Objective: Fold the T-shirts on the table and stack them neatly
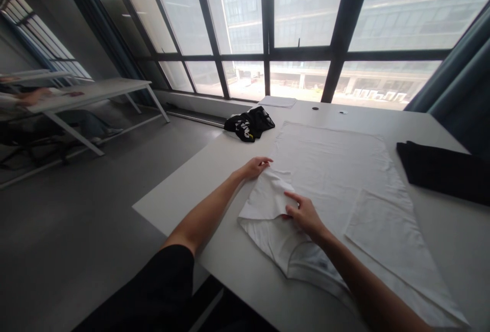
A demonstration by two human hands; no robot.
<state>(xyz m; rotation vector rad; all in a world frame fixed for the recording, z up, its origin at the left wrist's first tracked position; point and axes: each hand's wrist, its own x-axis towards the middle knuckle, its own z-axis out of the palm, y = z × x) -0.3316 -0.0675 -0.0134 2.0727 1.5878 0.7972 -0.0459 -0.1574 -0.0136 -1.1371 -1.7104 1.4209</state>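
Note:
A white T-shirt (337, 179) lies spread flat on the grey table (214, 168), collar toward me. Its left sleeve (266, 196) is folded in over the body. My left hand (255, 166) pinches the far edge of that sleeve, fingers closed on the cloth. My right hand (302, 212) holds the sleeve's near corner, fingers curled onto the fabric. The right sleeve (386, 235) lies flat on the table at the right.
A crumpled black garment with white print (249, 122) lies at the table's far left. A folded black cloth (444, 168) sits at the right edge. A folded white cloth (277, 101) lies by the window. Another person sits at a table (88, 92) on the left.

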